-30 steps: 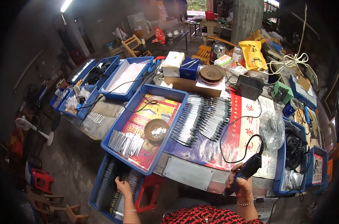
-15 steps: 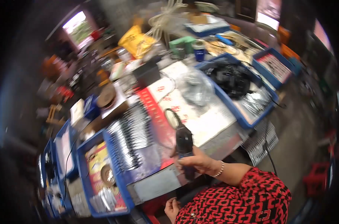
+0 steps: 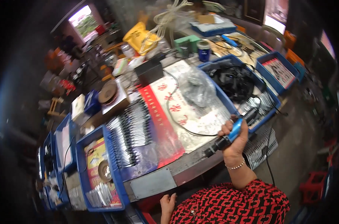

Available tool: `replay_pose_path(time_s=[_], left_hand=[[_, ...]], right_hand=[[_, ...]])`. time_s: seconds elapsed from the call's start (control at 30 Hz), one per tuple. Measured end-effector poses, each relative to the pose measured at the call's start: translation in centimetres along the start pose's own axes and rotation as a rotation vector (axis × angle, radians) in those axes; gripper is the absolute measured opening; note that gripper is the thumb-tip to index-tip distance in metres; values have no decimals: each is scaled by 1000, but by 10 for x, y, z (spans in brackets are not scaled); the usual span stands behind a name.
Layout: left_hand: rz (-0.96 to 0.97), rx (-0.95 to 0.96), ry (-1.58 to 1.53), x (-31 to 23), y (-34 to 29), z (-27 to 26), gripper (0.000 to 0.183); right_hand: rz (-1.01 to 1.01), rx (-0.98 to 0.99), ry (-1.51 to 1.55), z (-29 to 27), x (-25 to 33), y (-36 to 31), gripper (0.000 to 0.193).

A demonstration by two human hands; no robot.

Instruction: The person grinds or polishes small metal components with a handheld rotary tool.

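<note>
My right hand grips a blue and black corded tool at the near edge of the table, its black tip pointing down to the left. A black cord runs from it over the red and white sheet. My left hand hangs low below the table edge with its fingers spread and holds nothing. Rows of small metal parts lie on the sheet to the left of the tool.
A blue tray with a shallow bowl and metal parts stands at the near left. Another blue tray holds black cables. A clear plastic bag, a black box and a yellow bag lie farther back.
The view has swung and steadied. My right hand has raised the tool at the table edge. My left hand stays low under the edge.
</note>
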State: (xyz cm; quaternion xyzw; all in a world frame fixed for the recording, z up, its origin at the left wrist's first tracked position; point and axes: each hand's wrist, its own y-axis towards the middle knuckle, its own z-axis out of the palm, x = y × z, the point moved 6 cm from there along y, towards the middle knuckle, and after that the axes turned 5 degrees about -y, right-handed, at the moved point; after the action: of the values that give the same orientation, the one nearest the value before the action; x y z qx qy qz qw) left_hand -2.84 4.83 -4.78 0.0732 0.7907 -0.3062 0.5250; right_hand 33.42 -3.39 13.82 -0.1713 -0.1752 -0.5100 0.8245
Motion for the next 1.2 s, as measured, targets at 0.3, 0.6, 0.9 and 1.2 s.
replay_pose_path(time_s=[0.3,0.6,0.9,1.2], left_hand=[[52,69,277,10,-3,23,39],[18,117,377,18,4,24,45],[11,94,464,12,7,24,46],[86,141,485,-2,2,33,44]], right_hand=[[49,70,-23,5,-15,-1,36],[41,95,-137,22,-22,-9,34],[66,127,-174,27,-29,-11,34],[318,448,-309,40,-54,-25,38]])
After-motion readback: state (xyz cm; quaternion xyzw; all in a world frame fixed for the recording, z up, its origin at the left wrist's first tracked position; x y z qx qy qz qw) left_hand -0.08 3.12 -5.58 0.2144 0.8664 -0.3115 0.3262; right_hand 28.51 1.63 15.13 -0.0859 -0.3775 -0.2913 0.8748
